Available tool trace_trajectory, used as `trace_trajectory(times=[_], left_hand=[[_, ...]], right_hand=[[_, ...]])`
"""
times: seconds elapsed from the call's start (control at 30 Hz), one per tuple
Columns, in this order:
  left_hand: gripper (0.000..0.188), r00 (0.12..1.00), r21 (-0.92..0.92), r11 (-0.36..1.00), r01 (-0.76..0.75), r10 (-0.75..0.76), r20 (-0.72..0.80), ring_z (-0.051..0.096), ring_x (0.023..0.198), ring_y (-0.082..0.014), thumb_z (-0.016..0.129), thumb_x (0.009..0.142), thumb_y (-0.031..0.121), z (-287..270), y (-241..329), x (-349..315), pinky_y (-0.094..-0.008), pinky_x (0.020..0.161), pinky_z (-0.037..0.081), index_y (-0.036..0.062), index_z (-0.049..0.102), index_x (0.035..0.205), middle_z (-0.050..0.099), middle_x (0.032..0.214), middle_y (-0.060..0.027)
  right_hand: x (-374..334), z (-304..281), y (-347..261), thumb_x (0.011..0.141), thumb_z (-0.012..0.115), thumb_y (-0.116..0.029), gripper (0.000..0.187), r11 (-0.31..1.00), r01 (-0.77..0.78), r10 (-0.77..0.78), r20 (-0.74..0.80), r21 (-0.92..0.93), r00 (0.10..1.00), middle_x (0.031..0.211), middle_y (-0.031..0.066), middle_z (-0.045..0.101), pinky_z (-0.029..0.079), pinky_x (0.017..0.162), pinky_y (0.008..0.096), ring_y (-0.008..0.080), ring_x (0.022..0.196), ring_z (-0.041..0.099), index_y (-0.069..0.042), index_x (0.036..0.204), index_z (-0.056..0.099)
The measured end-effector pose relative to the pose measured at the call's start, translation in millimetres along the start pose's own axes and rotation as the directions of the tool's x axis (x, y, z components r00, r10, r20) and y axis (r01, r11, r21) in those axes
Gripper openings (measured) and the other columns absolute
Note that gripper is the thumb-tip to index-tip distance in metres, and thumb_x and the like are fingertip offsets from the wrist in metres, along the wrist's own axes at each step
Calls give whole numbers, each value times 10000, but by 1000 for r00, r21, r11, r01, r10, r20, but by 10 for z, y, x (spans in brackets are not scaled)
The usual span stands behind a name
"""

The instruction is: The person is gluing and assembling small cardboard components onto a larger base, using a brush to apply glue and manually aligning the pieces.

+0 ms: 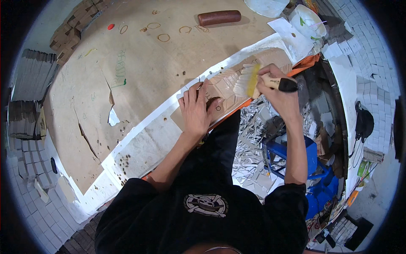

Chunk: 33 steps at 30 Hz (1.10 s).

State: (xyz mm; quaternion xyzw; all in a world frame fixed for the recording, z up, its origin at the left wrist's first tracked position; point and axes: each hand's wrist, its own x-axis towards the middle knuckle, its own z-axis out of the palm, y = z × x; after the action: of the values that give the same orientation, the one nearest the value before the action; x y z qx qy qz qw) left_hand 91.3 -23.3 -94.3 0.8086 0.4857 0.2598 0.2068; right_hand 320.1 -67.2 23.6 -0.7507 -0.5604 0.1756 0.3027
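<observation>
My right hand grips a wide brush with pale bristles, a yellow band and a light handle with a black end. Its bristles rest on a row of overlapping brown cardboard pieces along the table's near edge. The pieces look wet or shiny under the brush. Flat on the left part of this row lies my left hand, fingers spread. Part of the cardboard is hidden beneath both hands.
A brown cylinder lies on the cardboard-covered table. White tubs stand at the far right. Below on the right are a blue stool and a heap of paper scraps. Stacked cardboard stands at the left.
</observation>
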Motion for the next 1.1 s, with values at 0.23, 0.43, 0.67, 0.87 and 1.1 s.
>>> trace_trajectory(times=[0.23,0.43,0.67,0.87,1.1], left_hand=[[709,1000,-15,1000,0,0,-9,487,1256,-312,766,882,402,-3,15,-20,-466,1053,334,101,530,1479,537,1355,-121],[714,1000,22,1000,0,1,-29,485,1263,-312,780,867,409,-4,-38,9,-457,1030,342,98,545,1466,538,1362,-120],[718,996,32,997,-70,71,-55,495,1223,-323,788,849,386,24,-40,7,-480,1024,341,86,540,1452,540,1350,-118],[714,999,49,998,-28,29,-25,485,1276,-328,793,861,386,24,-49,-22,-468,1051,349,95,552,1467,547,1361,-129],[682,999,67,997,33,-34,13,502,1269,-335,786,876,378,-26,-8,1,-488,1083,345,98,561,1455,557,1349,-145]], right_hand=[[-159,344,-147,870,737,-108,209,967,172,-121,-259,187,958,804,105,711,562,684,298,112,716,691,-35,1045,650],[-150,229,-223,875,720,-98,184,963,-126,214,-399,237,892,827,106,708,526,770,285,124,802,671,-44,1040,658],[-19,116,218,857,721,7,197,963,25,102,-450,268,887,883,32,680,525,744,275,90,826,629,-27,1044,668],[18,611,613,863,743,-86,159,906,35,202,-504,422,840,875,42,690,517,739,262,98,818,640,-17,1000,699],[54,71,404,898,693,-83,139,927,148,-20,-347,345,938,843,24,687,510,681,262,75,763,614,-1,1010,701]])
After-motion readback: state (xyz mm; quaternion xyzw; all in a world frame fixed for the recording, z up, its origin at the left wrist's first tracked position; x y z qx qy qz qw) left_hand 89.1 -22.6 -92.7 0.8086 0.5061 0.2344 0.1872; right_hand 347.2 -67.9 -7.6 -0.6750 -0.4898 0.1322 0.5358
